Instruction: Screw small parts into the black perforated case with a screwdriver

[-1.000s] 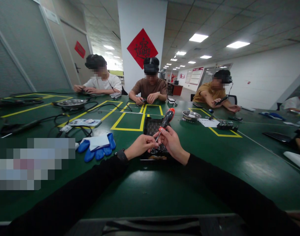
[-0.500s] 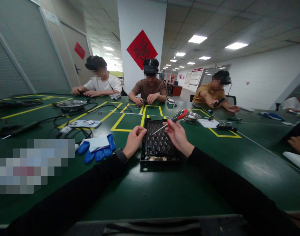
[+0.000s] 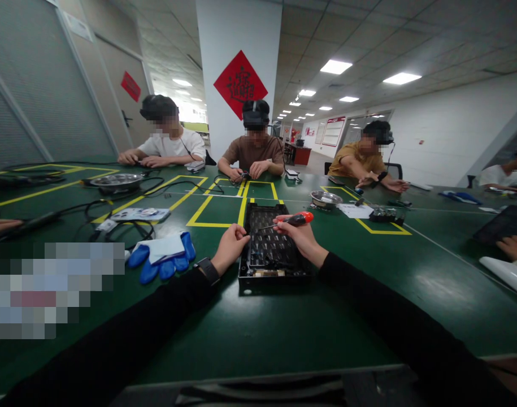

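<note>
A black rectangular device casing [image 3: 272, 257] lies before me on the green table, its ridged inside facing up and a pale strip near its front edge. My right hand [image 3: 305, 242] is closed round a screwdriver [image 3: 303, 218] with a red and black handle. The shaft points left, nearly level, over the casing's far half. My left hand [image 3: 228, 249] is at the casing's left rim, thumb and fingertips pinched together; whatever they hold, if anything, is too small to make out.
Blue and white work gloves [image 3: 163, 257] lie left of the casing, with cables and a light-coloured board [image 3: 140, 215] beyond. A metal bowl [image 3: 326, 199] and white paper [image 3: 356, 211] stand farther right. Several co-workers sit around the table; one's hand [image 3: 1, 226] shows at far left.
The screwdriver has swung from a slant to nearly level, its handle lowered in my right hand. My left hand stays pinched by the rim. A co-worker's hand has appeared at far left.
</note>
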